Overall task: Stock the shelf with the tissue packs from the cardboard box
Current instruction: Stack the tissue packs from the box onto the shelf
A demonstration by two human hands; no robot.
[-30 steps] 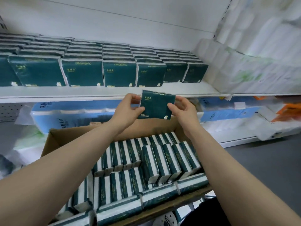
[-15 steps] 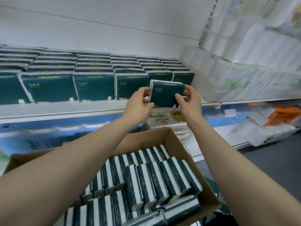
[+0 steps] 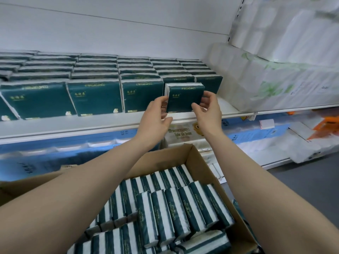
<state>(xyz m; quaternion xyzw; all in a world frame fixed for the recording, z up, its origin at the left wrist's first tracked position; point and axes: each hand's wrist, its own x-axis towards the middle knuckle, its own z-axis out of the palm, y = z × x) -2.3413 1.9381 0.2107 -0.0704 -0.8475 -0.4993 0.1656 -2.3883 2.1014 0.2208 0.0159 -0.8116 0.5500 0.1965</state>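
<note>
A dark green tissue pack [image 3: 183, 98] stands upright at the front of the white shelf [image 3: 73, 125], at the right end of the front row. My left hand [image 3: 156, 118] curls its fingers on the pack's left edge, with the thumb hanging below. The pack's right side is pinched by my right hand [image 3: 207, 110], thumb on the front face. Several matching packs [image 3: 95, 96] fill the shelf in rows behind and to the left. Below my arms, the open cardboard box [image 3: 203, 165] holds several packs [image 3: 174, 208] standing on edge.
Large white toilet-roll bundles [image 3: 284, 52] crowd the shelf's right end, just beyond the placed pack. Blue-wrapped bundles [image 3: 55, 153] and a printed pack [image 3: 181, 134] lie on the lower shelf. Orange packaging [image 3: 326, 125] sits lower right. Grey floor [image 3: 302, 180] is right of the box.
Both hands carried the pack up from above the box and forward onto the shelf, where it now stands in the front row. My view came closer to the shelf.
</note>
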